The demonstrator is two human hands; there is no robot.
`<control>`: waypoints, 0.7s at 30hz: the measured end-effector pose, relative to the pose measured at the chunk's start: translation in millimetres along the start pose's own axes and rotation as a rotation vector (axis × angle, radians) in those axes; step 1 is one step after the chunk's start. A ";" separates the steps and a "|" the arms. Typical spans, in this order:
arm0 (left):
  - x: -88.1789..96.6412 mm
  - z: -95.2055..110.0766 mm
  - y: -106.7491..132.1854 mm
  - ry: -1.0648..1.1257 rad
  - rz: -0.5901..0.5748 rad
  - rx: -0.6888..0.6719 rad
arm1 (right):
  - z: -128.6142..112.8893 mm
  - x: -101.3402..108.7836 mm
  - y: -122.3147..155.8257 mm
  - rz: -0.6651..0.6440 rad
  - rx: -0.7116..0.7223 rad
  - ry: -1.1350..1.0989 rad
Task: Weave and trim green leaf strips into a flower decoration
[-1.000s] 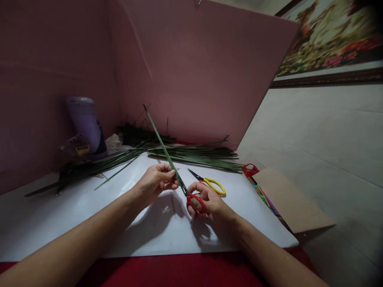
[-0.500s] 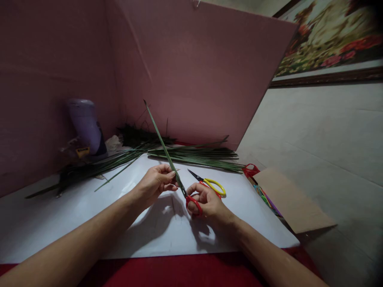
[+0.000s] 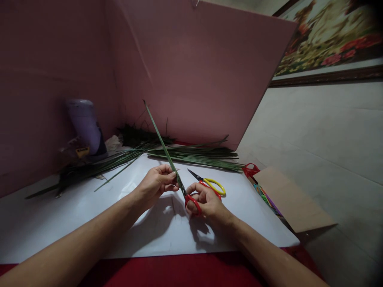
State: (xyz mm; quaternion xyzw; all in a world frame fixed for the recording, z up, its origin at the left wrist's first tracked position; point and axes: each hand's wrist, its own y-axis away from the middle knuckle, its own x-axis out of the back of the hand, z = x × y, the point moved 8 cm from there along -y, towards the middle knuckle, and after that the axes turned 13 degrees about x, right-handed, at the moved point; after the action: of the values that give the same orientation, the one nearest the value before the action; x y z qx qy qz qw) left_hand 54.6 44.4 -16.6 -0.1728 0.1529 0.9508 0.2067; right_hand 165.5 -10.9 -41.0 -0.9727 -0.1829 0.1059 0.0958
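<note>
My left hand [image 3: 160, 183] pinches a long green leaf strip [image 3: 163, 145] near its lower end. The strip slants up and to the left, its dark tip against the pink board. In my right hand [image 3: 209, 201] is a pair of red-handled scissors [image 3: 194, 205], fingers through the loops. Their blades lie along the strip's lower end, just below my left fingertips; whether they are cutting into it I cannot tell. Beyond my right hand, a second pair of scissors [image 3: 214, 186], with yellow and red handles and dark blades, rests on the white sheet [image 3: 239, 223].
A bundle of green leaf strips [image 3: 197, 157] lies at the back of the sheet, another leaf bundle [image 3: 98, 166] to the left. A purple bottle [image 3: 85, 125] stands at back left before the pink board [image 3: 194, 75]. An open cardboard box [image 3: 293, 201] holds colourful items at right.
The scissors in my right hand have shifted very slightly to the left. Both hands keep the same hold, and the strip is almost still.
</note>
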 end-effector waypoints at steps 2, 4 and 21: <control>0.0 -0.6 0.4 0.001 0.004 0.001 | 1.4 1.1 0.3 0.012 -0.004 -0.011; 0.3 -0.7 0.8 0.000 0.008 -0.001 | 2.9 1.9 0.3 0.021 -0.005 -0.026; 13.1 10.1 -2.2 0.095 0.056 -0.064 | 1.9 0.0 0.2 0.012 -0.007 -0.018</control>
State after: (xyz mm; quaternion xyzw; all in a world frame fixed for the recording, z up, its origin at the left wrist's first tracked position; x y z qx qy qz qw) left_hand 41.8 54.5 -13.3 -0.2198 0.1368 0.9514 0.1668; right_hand 165.1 -10.8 -42.9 -0.9731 -0.1780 0.1146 0.0903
